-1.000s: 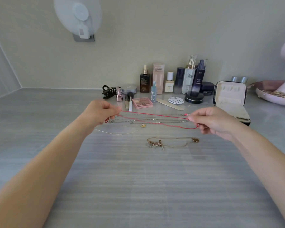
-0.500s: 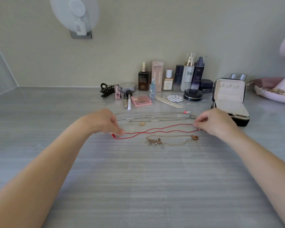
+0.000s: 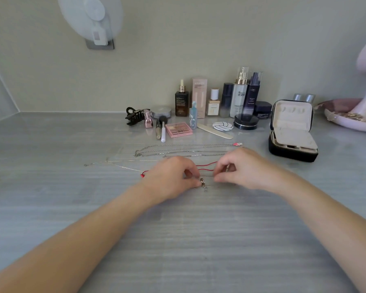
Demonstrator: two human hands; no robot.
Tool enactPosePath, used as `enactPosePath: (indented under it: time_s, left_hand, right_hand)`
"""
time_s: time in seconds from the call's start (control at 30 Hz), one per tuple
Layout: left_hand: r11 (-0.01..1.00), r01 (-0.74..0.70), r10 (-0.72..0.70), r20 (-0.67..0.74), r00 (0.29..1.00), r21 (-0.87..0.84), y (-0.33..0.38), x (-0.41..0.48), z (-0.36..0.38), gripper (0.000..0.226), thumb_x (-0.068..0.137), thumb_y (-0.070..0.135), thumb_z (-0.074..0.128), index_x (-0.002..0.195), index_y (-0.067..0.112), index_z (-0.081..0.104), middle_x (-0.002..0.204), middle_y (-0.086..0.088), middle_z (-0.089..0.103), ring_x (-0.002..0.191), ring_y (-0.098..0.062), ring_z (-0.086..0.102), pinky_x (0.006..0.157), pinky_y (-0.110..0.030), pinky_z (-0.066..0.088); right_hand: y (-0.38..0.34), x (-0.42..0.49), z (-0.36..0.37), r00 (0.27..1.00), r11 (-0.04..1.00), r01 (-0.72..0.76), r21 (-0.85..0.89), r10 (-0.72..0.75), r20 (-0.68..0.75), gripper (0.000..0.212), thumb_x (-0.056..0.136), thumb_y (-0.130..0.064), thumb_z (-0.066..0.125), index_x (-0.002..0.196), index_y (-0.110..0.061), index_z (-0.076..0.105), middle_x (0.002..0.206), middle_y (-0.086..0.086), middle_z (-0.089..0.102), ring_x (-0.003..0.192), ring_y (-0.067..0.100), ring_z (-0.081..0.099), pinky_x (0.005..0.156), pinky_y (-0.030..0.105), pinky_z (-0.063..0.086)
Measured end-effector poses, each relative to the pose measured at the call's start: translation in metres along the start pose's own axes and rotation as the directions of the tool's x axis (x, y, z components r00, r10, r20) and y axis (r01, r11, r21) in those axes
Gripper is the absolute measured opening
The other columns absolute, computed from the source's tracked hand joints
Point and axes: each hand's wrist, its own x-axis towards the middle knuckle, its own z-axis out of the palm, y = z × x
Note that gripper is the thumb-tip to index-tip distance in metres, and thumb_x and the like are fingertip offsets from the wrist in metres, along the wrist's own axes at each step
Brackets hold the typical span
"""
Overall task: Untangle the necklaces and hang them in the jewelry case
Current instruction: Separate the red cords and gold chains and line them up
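Observation:
My left hand (image 3: 173,178) and my right hand (image 3: 245,168) are close together over the middle of the table. Both pinch a thin gold necklace (image 3: 203,184); its clasp and short dangling chain show between the fingertips. A red cord necklace (image 3: 207,164) lies just behind the hands, one end sticking out left of my left wrist. Two long silver chains (image 3: 182,150) lie stretched out farther back. A fine silver chain (image 3: 114,162) trails off to the left. The black jewelry case (image 3: 292,153) stands open at the right with a cream lining.
Cosmetic bottles (image 3: 239,94), a pink palette (image 3: 179,129), brushes, a black hair clip (image 3: 134,116) and a nail file line the back of the table. A pink dish (image 3: 347,121) sits at the far right. A white fan (image 3: 91,15) hangs on the wall.
The red cord, held stretched between both hands, was lowered onto the table and let go. Both hands moved inward and took hold of the gold necklace.

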Motion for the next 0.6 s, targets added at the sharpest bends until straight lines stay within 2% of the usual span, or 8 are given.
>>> enactPosePath:
  time_s: [0.1, 0.17, 0.23, 0.3, 0.4, 0.5, 0.57, 0.6]
  left_hand:
    - [0.999, -0.003, 0.005, -0.04, 0.999, 0.045, 0.0, 0.0, 0.002, 0.011, 0.082, 0.032, 0.062, 0.089, 0.024, 0.067, 0.071, 0.015, 0.05, 0.068, -0.009, 0.046, 0.063, -0.023, 0.035]
    - [0.998, -0.015, 0.017, -0.033, 0.999, 0.058, 0.001, -0.001, 0.004, 0.011, 0.083, 0.03, 0.06, 0.089, 0.022, 0.065, 0.076, 0.013, 0.05, 0.07, -0.011, 0.046, 0.065, -0.024, 0.035]
    - [1.0, -0.019, 0.019, -0.029, 0.999, 0.019, 0.002, -0.002, 0.004, 0.007, 0.084, 0.028, 0.06, 0.086, 0.023, 0.064, 0.074, 0.013, 0.051, 0.07, -0.011, 0.047, 0.065, -0.025, 0.037]
    - [0.995, 0.0, -0.004, -0.04, 0.999, -0.098, 0.003, -0.001, 0.002, 0.006, 0.084, 0.024, 0.06, 0.078, 0.025, 0.061, 0.069, 0.014, 0.054, 0.065, -0.007, 0.05, 0.062, -0.024, 0.04]
    - [0.948, 0.05, -0.067, -0.045, 0.997, -0.314, 0.005, 0.0, -0.004, 0.019, 0.084, 0.018, 0.061, 0.069, 0.028, 0.057, 0.069, 0.006, 0.062, 0.062, -0.008, 0.054, 0.061, -0.023, 0.044]
    - [0.885, 0.089, -0.131, -0.06, 0.99, -0.457, 0.008, 0.0, -0.01, 0.013, 0.083, 0.016, 0.064, 0.072, 0.022, 0.061, 0.071, -0.003, 0.065, 0.063, -0.009, 0.056, 0.065, -0.024, 0.046]
    - [0.842, 0.1, -0.159, -0.065, 0.985, -0.531, 0.009, -0.001, -0.015, 0.007, 0.083, 0.016, 0.064, 0.076, 0.016, 0.062, 0.063, 0.002, 0.064, 0.049, 0.003, 0.052, 0.051, -0.011, 0.041]
    - [0.828, 0.1, -0.167, -0.072, 0.983, -0.551, 0.009, 0.0, -0.017, 0.008, 0.084, 0.016, 0.064, 0.076, 0.015, 0.062, 0.057, 0.007, 0.064, 0.043, 0.003, 0.048, 0.043, -0.008, 0.035]
  right_hand:
    - [-0.009, 0.0, 0.013, 0.999, 0.999, 0.032, 0.015, -0.032, -0.014, 0.016, 0.075, -0.039, 0.069, 0.087, -0.029, 0.07, 0.088, -0.008, 0.063, 0.075, 0.008, 0.054, 0.074, 0.029, 0.047]
    - [-0.014, 0.0, 0.021, 0.999, 0.999, 0.034, 0.001, -0.034, -0.02, 0.024, 0.077, -0.041, 0.067, 0.097, -0.027, 0.068, 0.089, -0.009, 0.057, 0.081, 0.011, 0.052, 0.079, 0.033, 0.047]
    - [-0.017, 0.001, 0.024, 0.998, 0.998, 0.042, -0.036, -0.043, -0.034, 0.024, 0.08, -0.039, 0.064, 0.1, -0.025, 0.067, 0.089, -0.008, 0.052, 0.085, 0.013, 0.05, 0.079, 0.034, 0.047]
    - [-0.017, 0.002, 0.023, 0.996, 0.999, 0.047, -0.023, -0.049, -0.078, 0.019, 0.082, -0.035, 0.064, 0.093, -0.022, 0.069, 0.086, -0.008, 0.053, 0.081, 0.013, 0.052, 0.074, 0.03, 0.045]
    - [-0.013, 0.002, 0.018, 0.993, 0.994, 0.023, 0.105, -0.01, -0.121, 0.015, 0.082, -0.03, 0.064, 0.089, -0.018, 0.07, 0.073, -0.013, 0.055, 0.062, 0.0, 0.047, 0.057, 0.012, 0.036]
    - [-0.011, 0.002, 0.019, 0.996, 0.993, 0.028, 0.114, -0.018, -0.088, 0.015, 0.084, -0.028, 0.062, 0.093, -0.021, 0.071, 0.074, -0.011, 0.062, 0.063, 0.0, 0.049, 0.058, 0.016, 0.035]
    - [-0.011, 0.001, 0.022, 0.997, 0.995, 0.028, 0.094, -0.021, -0.071, 0.015, 0.085, -0.027, 0.061, 0.094, -0.022, 0.071, 0.079, -0.008, 0.063, 0.07, 0.006, 0.052, 0.06, 0.017, 0.036]
    - [-0.012, 0.0, 0.022, 0.997, 0.995, 0.031, 0.095, -0.023, -0.078, 0.015, 0.085, -0.027, 0.061, 0.094, -0.023, 0.071, 0.076, -0.011, 0.061, 0.069, 0.006, 0.051, 0.059, 0.014, 0.036]
